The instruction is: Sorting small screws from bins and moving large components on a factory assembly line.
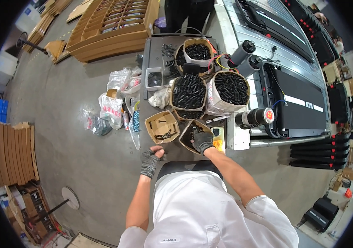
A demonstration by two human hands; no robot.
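Observation:
My right hand (202, 141), in a grey fingerless glove, reaches into a small open cardboard box (183, 141) of small black parts. Its fingertips are down among the parts and partly hidden. My left hand (153, 159), gloved the same way, hovers at the table's near edge with fingers curled and thumb drawn in; anything between them is too small to make out. Just beyond it stands another open cardboard box (148, 123) with several black bolt-like pieces (166, 135) on its bottom. Behind both boxes, larger bags (222, 101) are filled with black cylindrical pieces (189, 91).
A phone (218, 133) with a yellow label lies right of the small-parts box. Cylindrical motors (247, 118) stand on the roller conveyor's edge, beside black treadmill-like decks (298, 101). Plastic bags (111, 109) lie left of the table (145, 144). A clear tray (154, 78) sits farther back.

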